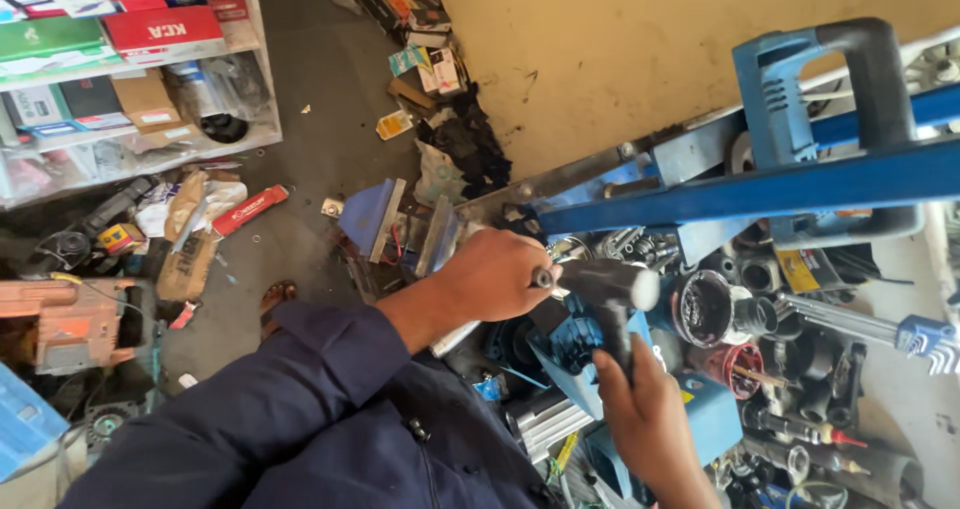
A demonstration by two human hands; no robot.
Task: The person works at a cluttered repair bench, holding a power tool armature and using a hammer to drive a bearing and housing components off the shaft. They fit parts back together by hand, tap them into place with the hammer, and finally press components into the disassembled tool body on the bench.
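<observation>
Here the person's right hand is wrapped tight around the dark handle of a hammer, whose grey head lies level over a cluttered workbench of metal parts. The left hand, fingers curled shut, clasps a thin metal rod whose tip sits right against the hammer's head, just beside a blue vise. A set of hex keys lies well to the right, under a blue-framed tool.

Head view, steeply down, close
</observation>
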